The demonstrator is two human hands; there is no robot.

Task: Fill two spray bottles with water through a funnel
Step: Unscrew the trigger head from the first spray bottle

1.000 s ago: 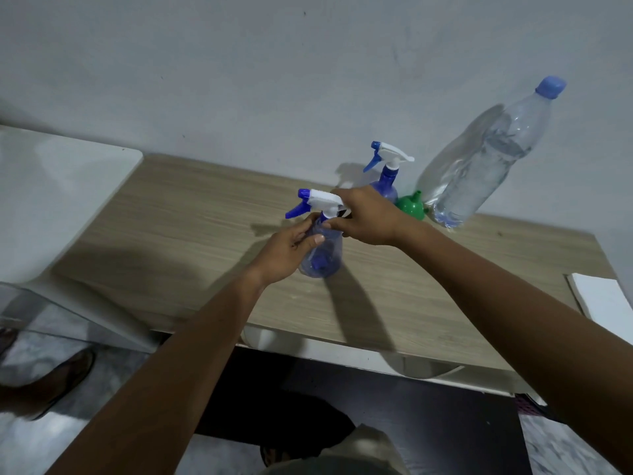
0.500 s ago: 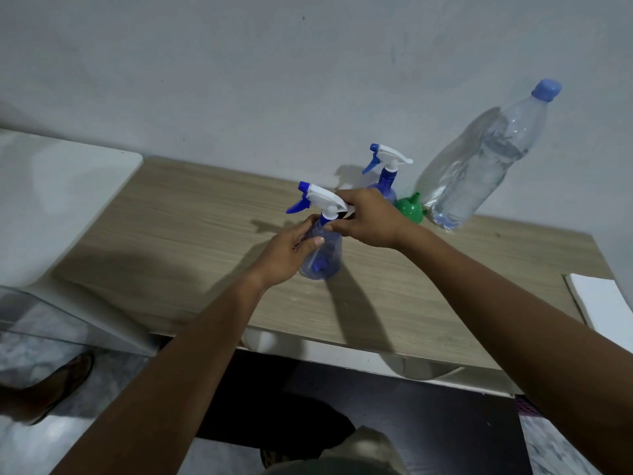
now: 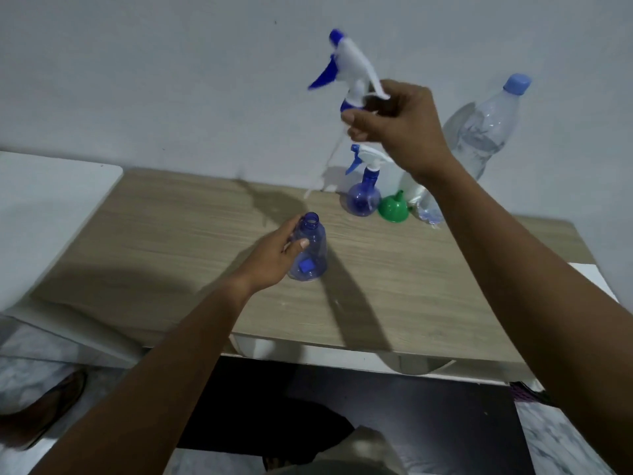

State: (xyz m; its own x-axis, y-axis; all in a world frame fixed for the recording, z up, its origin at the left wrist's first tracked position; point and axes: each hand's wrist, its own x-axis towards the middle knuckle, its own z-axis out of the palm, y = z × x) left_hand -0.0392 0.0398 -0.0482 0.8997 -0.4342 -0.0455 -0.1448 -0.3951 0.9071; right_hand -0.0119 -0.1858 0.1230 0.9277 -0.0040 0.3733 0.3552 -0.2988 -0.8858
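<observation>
A wooden table (image 3: 171, 234) stands against a pale wall. At its back right a large clear water bottle (image 3: 486, 132) leans on the wall. The right hand (image 3: 397, 128) is raised above the table, closed around a blurred white-and-blue trigger head (image 3: 349, 73) whose thin tube hangs down. The left hand (image 3: 274, 255) grips an open blue bottle (image 3: 313, 248) standing mid-table. Behind it, a second spray bottle (image 3: 363, 193) stands just beside a green funnel (image 3: 394, 209).
</observation>
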